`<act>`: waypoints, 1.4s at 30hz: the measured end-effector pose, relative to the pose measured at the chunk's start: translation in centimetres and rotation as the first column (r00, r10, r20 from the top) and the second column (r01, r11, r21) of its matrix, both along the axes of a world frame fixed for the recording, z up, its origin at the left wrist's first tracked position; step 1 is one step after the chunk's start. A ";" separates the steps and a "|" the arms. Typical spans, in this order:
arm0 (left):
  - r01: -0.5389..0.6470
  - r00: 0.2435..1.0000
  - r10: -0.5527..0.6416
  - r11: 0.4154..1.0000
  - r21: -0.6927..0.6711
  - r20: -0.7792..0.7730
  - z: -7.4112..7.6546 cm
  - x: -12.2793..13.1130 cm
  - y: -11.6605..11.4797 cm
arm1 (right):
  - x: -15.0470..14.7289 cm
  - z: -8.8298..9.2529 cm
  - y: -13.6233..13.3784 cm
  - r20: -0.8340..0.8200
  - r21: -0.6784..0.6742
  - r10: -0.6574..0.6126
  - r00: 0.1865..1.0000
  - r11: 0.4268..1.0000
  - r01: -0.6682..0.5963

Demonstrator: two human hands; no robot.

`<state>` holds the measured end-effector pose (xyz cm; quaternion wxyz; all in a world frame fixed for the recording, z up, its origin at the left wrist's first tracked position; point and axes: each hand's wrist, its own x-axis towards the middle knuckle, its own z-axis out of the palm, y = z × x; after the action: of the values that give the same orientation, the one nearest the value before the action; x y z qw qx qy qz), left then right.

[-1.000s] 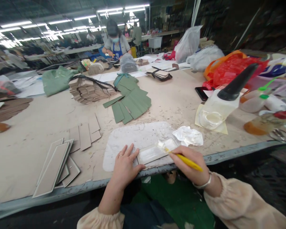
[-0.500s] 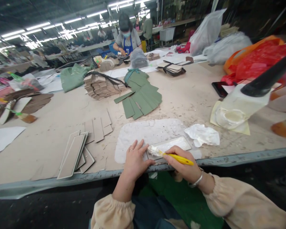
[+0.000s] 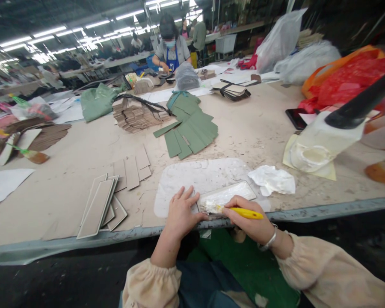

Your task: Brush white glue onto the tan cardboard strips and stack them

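Note:
My right hand (image 3: pixel 248 220) is closed around a yellow-handled brush (image 3: pixel 245 212). Its bristles, coated in white paste, press on the lower left part of a flat rectangular panel (image 3: pixel 234 193), which shines with wet white paste. Beside the panel's left end, my left hand (image 3: pixel 184 211) lies with fingers spread, thumb and fingertips at its edge. Under both is a pale translucent mat (image 3: pixel 176 175) at the table's front edge. To the left, several bordered rectangular panels (image 3: pixel 98 207) lie in an overlapping pile.
Right of the mat lie crumpled white paper (image 3: pixel 272 179) and a cut-open white jug (image 3: pixel 327 141) with paste at its mouth. Fanned green pieces (image 3: pixel 192 132) and a bundle of tan pieces (image 3: pixel 137 113) lie farther back. A co-worker (image 3: pixel 171 49) works across the table.
The brush has shifted slightly right and down along the panel, with my right hand. My left hand stays at nearly the same place.

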<state>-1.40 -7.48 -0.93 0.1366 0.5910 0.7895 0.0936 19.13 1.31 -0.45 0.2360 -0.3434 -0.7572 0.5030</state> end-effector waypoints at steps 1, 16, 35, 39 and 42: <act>0.002 1.000 -0.002 1.000 0.002 0.002 0.0 0.0 0.0 | 0.1 0.1 0.2 0.014 0.029 -0.017 1.000 0.999 0.017; 0.004 1.000 -0.003 1.000 -0.018 0.012 0.4 0.2 0.2 | -1.0 0.0 0.1 -0.033 0.268 -0.034 0.999 0.962 0.042; 0.013 1.000 -0.013 1.000 -0.021 0.021 0.1 0.0 0.2 | 2.8 0.7 3.2 0.053 0.423 -0.180 0.982 0.895 0.141; 0.020 0.999 -0.019 1.000 -0.009 0.025 -0.2 -0.2 0.2 | 4.6 1.1 4.5 0.030 0.483 -0.321 0.947 0.834 0.267; 0.022 0.999 -0.021 1.000 -0.010 0.025 -0.2 -0.2 0.2 | 4.2 1.2 3.5 -0.004 0.363 -0.280 0.960 0.894 0.262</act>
<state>-1.57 -7.23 -1.09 0.1504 0.5976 0.7818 0.0954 23.31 4.86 0.76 0.3441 -0.4085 -0.7867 0.3095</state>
